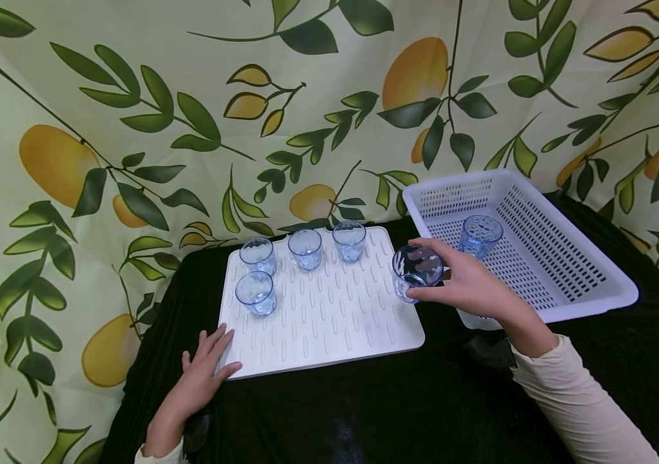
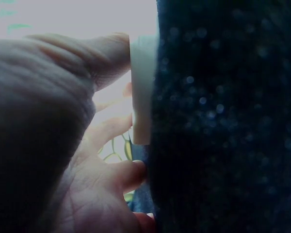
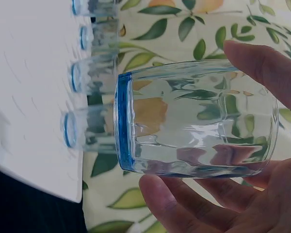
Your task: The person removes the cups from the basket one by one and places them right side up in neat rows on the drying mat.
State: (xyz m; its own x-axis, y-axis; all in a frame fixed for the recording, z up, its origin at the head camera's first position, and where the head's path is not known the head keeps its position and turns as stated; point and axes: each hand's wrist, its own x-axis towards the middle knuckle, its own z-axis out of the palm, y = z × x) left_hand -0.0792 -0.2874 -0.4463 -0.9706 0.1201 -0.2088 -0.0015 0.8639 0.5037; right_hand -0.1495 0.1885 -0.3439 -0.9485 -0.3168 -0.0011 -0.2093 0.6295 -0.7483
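My right hand [image 1: 469,280] holds a clear blue glass [image 1: 416,270] between thumb and fingers, over the right edge of the white ribbed drying mat [image 1: 329,316]. In the right wrist view the held glass [image 3: 199,121] shows its thick blue base, pointing toward the mat. My left hand [image 1: 197,374] rests at the mat's front left corner, fingers spread and thumb on its edge. Several like glasses stand upright on the mat: three along the back, one of them [image 1: 349,241] near the middle, and another [image 1: 256,294] in front at the left.
A pale lilac slotted plastic basket [image 1: 590,309] stands right of the mat, with one blue glass [image 1: 480,236] inside. Black cloth [image 1: 364,412] covers the table. Behind hangs a fabric backdrop [image 1: 190,64] printed with leaves and lemons.
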